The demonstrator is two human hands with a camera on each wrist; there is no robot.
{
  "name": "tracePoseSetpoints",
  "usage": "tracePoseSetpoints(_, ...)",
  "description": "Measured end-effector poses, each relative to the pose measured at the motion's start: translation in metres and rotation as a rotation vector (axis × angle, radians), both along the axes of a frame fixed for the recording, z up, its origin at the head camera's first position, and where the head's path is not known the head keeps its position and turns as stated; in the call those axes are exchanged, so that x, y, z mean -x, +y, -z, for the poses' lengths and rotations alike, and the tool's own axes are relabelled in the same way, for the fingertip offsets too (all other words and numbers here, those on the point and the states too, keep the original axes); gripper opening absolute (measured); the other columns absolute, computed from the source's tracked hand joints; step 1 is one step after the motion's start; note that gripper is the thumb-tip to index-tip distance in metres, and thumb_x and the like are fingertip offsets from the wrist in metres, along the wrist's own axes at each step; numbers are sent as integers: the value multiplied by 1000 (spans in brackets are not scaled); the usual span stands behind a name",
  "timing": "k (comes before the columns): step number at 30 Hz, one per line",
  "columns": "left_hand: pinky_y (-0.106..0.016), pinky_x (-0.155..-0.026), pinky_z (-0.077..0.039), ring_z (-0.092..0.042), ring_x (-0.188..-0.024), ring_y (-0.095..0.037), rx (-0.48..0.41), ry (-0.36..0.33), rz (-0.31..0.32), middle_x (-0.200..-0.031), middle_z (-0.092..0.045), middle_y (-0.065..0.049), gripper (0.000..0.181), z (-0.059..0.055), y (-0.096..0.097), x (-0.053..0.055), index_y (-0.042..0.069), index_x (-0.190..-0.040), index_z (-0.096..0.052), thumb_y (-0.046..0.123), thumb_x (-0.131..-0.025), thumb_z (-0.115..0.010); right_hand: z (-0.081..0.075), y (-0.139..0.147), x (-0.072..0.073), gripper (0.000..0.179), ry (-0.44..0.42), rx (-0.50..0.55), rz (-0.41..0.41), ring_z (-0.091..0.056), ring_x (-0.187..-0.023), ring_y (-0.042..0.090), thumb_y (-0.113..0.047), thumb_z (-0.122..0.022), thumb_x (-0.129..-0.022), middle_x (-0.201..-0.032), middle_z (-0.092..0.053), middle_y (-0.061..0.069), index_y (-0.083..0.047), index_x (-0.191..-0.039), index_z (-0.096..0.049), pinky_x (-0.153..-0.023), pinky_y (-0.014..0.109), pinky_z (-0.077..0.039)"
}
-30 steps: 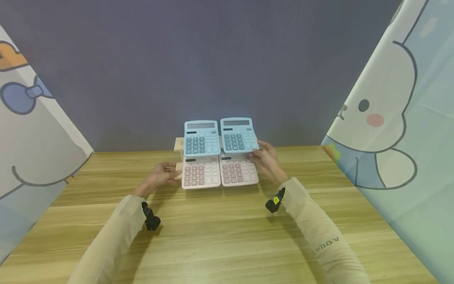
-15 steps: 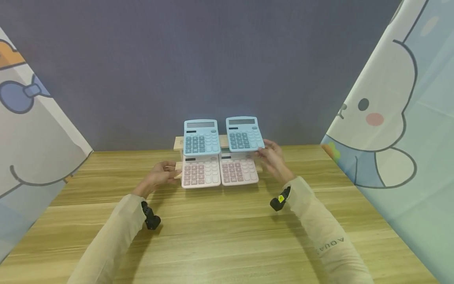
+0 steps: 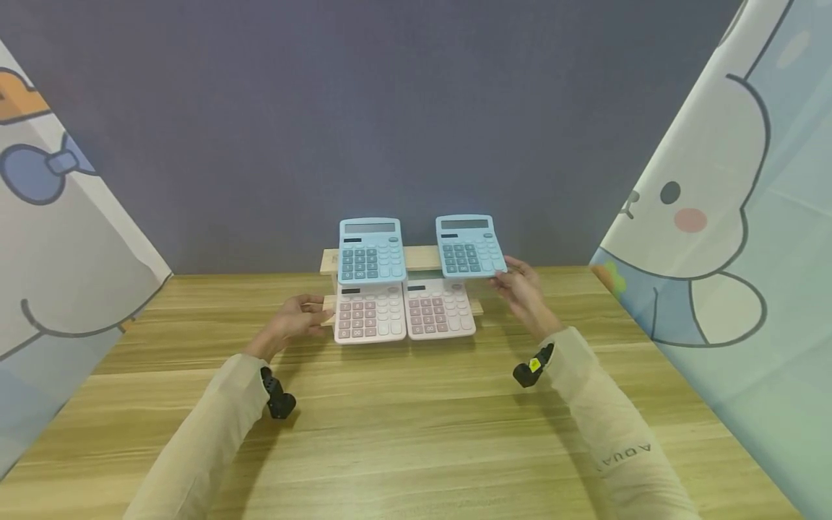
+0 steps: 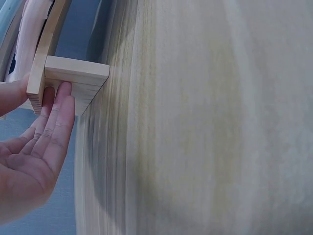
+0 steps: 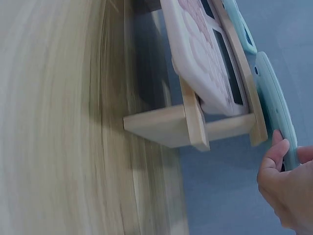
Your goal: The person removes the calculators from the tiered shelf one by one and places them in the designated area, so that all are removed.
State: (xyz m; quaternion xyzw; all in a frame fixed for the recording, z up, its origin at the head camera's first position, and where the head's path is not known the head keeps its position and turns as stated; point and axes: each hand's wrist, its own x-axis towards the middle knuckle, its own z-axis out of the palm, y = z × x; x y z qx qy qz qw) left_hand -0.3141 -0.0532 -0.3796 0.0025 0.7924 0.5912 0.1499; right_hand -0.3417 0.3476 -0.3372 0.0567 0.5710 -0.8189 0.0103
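Note:
A two-tier wooden rack [image 3: 421, 258] stands on the table by the back wall. On its upper tier rests a blue calculator [image 3: 371, 250] at the left; two pink calculators, one left [image 3: 370, 313] and one right [image 3: 439, 308], lean side by side on the lower tier. My right hand [image 3: 522, 292] pinches the lower right corner of a second blue calculator [image 3: 471, 246], thumb on one face and fingers on the other. In the right wrist view this calculator [image 5: 276, 103] hangs beside the upper board's end. My left hand [image 3: 299, 318] grips the lower board's left end, thumb above, fingers [image 4: 59, 115] beneath.
The wood-grain table [image 3: 403, 433] stretches out in front of the rack. Behind it rises a dark grey-blue wall [image 3: 390, 108]. Cartoon-printed cloth panels flank both sides, one left [image 3: 71, 238] and one right [image 3: 721, 180].
My right hand has moved to the right with its blue calculator, widening the gap to the other blue one and uncovering more of the upper board. My left hand stays on the rack.

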Motion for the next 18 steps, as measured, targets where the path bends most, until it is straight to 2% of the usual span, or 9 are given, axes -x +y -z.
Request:
tracePoseSetpoints(5, -43, -99, -46, -50, -111, -32, 2, 1, -3, -136, -30, -33, 60, 0, 0, 0, -10, -139, -20, 12, -93, -52, -1, 12, -2, 56, 4, 18, -3, -55, -69, 10, 11, -44, -89, -95, -52, 5, -3, -140, -23, -73, 18, -52)
tracePoseSetpoints(18, -43, -98, -46, -50, -111, -31, 9, -3, -2, -137, -30, -32, 61, 0, 0, 1, -10, -138, -20, 13, -93, -53, -2, 43, -5, 48, 27, 107, 18, -57, -65, 11, 14, -43, -88, -88, -56, 4, -4, -130, -30, -65, 18, -52)
